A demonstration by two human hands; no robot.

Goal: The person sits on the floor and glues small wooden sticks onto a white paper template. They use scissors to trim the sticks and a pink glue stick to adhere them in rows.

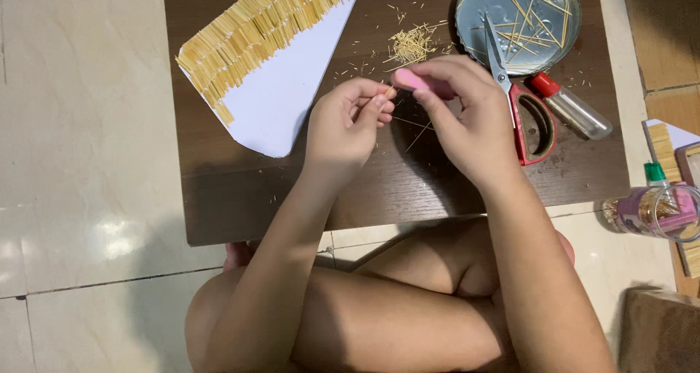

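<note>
My left hand has its fingers curled, thumb and forefinger pinching a thin wooden stick. My right hand has its fingers pressed around a small pink tool, tip just beside the stick. Both hover over the dark wooden table. At 3 o'clock: red-handled scissors, a small bottle. At 12: a stick pile. At 1: a round metal tin. At 11: a white card lined with sticks.
</note>
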